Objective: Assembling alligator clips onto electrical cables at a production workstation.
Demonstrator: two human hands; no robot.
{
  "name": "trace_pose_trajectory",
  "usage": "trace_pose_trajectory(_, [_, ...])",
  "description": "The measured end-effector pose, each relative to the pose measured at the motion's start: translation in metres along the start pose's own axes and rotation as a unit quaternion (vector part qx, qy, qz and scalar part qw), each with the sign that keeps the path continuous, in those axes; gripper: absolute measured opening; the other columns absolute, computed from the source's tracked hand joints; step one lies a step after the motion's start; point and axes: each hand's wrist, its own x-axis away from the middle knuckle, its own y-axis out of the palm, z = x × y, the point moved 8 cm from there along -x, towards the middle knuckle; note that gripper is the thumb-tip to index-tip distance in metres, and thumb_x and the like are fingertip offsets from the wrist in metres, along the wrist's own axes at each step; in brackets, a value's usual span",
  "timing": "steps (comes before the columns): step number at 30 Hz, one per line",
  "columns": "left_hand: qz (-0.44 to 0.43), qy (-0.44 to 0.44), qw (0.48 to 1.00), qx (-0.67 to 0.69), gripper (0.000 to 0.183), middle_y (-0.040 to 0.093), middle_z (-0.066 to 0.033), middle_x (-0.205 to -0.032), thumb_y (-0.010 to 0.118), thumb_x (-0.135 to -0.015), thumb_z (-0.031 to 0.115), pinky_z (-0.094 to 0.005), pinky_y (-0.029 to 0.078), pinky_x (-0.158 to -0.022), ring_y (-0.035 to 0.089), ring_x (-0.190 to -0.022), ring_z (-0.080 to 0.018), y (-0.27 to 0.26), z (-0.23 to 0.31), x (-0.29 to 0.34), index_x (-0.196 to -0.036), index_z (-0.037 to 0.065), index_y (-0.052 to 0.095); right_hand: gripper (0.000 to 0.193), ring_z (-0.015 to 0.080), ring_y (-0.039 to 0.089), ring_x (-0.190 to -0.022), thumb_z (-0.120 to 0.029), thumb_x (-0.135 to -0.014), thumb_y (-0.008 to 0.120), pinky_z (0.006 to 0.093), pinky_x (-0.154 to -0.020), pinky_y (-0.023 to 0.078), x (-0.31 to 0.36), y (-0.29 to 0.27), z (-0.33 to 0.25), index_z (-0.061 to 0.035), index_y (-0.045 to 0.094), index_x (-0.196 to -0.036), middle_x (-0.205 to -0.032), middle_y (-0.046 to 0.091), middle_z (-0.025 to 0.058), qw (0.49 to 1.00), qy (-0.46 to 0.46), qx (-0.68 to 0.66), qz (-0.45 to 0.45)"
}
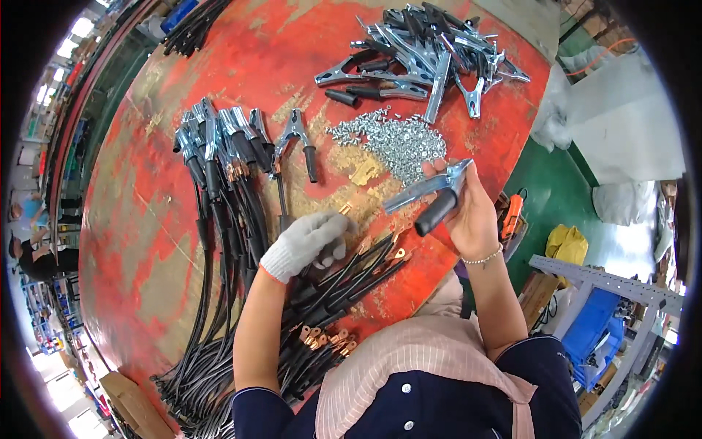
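Note:
My left hand [306, 243], in a whitish knit glove, is closed, with a copper cable lug [346, 208] poking out past its fingertips. The cable behind that lug is mostly hidden by the glove. Bare and wearing a bead bracelet, my right hand [470, 216] holds a silver spring clamp [428, 192] with a black handle sleeve. Just beyond the clamp lies a pile of small bolts and nuts [406, 146]. Below my left hand, black cables [340, 289] with copper lugs lie in a bundle.
Clamps fitted to black cables [212, 146] lie bunched at the left, with a single clamp [294, 135] beside them. A heap of loose clamps [428, 55] covers the far right of the worn red table [146, 256]. A grey metal rack [621, 285] stands at the right.

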Motion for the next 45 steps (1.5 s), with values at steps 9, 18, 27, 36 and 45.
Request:
trace_pose_trajectory(9, [0.061, 0.073, 0.995, -0.036, 0.026, 0.058, 0.0029, -0.07, 0.059, -0.094, 0.025, -0.0193, 0.038, -0.049, 0.049, -0.056, -0.003, 0.029, 0.01, -0.004, -0.107, 0.004, 0.066, 0.026, 0.0326, 0.057, -0.116, -0.019, -0.103, 0.04, 0.0436, -0.09, 0.053, 0.018, 0.027, 0.006, -0.0065, 0.038, -0.126, -0.122, 0.057, 0.0202, 0.974, -0.12, 0.17, -0.086])
trace_pose_trajectory(18, [0.072, 0.085, 0.994, 0.005, 0.026, 0.055, 0.0032, -0.065, 0.059, -0.094, 0.026, -0.0215, 0.035, -0.047, 0.046, -0.054, -0.0029, 0.032, 0.013, -0.002, -0.087, 0.003, 0.067, 0.036, 0.0117, 0.057, -0.096, -0.019, -0.098, 0.056, 0.0286, -0.085, 0.049, 0.022, 0.04, 0.012, -0.0032, 0.038, -0.125, -0.108, 0.055, 0.0078, 0.959, -0.106, 0.242, -0.104])
trace_pose_trajectory(27, [0.066, 0.063, 0.996, -0.008, 0.028, 0.056, 0.0033, -0.066, 0.06, -0.094, 0.028, -0.0227, 0.037, -0.049, 0.047, -0.056, -0.0038, 0.034, 0.017, -0.001, -0.084, 0.003, 0.067, 0.036, 0.0151, 0.059, -0.101, -0.021, -0.099, 0.055, 0.0296, -0.088, 0.048, 0.022, 0.055, 0.012, -0.0033, 0.036, -0.125, -0.115, 0.06, 0.0158, 0.957, -0.075, 0.249, -0.13])
trace_pose_trajectory(36, [0.055, 0.045, 0.997, -0.01, 0.029, 0.056, 0.0044, -0.066, 0.059, -0.094, 0.029, -0.0217, 0.037, -0.052, 0.047, -0.059, -0.0034, 0.033, 0.011, -0.005, -0.083, 0.003, 0.067, 0.035, 0.0216, 0.06, -0.106, -0.02, -0.099, 0.054, 0.0345, -0.093, 0.047, 0.022, 0.057, 0.011, -0.0039, 0.036, -0.124, -0.119, 0.06, 0.021, 0.954, -0.079, 0.253, -0.144])
trace_pose_trajectory(45, [0.037, 0.141, 0.989, -0.027, 0.027, 0.06, -0.0014, -0.076, 0.054, -0.096, 0.023, -0.0233, 0.045, -0.056, 0.052, -0.062, -0.006, 0.036, 0.037, 0.002, -0.112, 0.002, 0.061, 0.033, 0.0223, 0.06, -0.105, -0.022, -0.1, 0.051, 0.0368, -0.094, 0.047, 0.006, 0.07, 0.013, -0.0047, 0.037, -0.124, -0.115, 0.061, 0.0199, 0.939, -0.028, 0.28, -0.198])
